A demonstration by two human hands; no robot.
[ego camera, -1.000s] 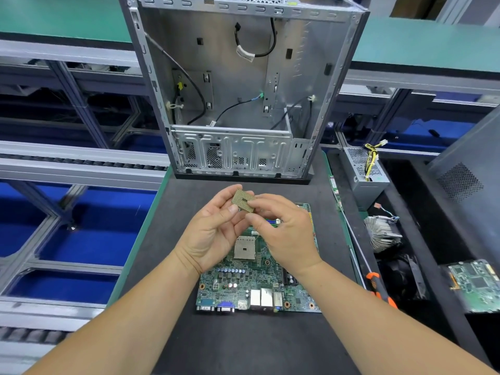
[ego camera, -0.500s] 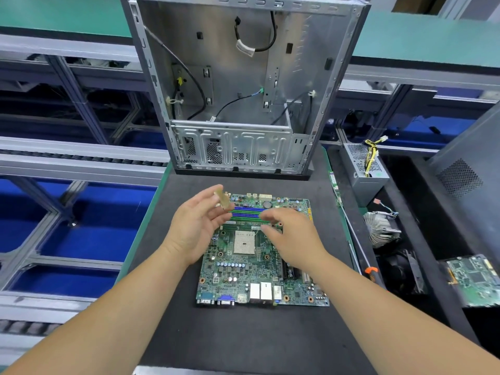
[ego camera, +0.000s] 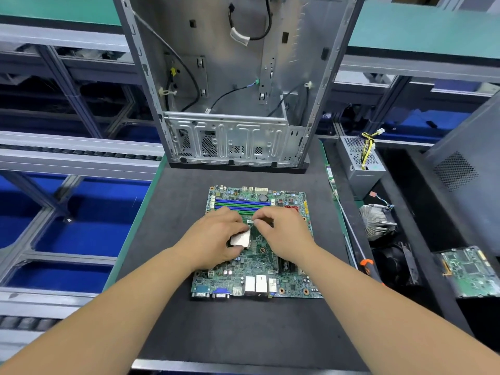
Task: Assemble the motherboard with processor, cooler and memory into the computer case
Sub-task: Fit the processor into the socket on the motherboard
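Head view: left hand (ego camera: 213, 239) pinches the processor (ego camera: 240, 238) by its edges, tilted over the motherboard (ego camera: 257, 266) flat on the mat; the small, stiff chip likely has fragile pins, best held by its rim. Right hand (ego camera: 281, 234) pinches what seems the socket's thin lever. Silver-topped square, bare.

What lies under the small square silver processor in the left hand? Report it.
Under the small square silver processor, held tilted by the left hand, lies the green motherboard. The socket itself is covered by the chip and hand, so its state is hidden.
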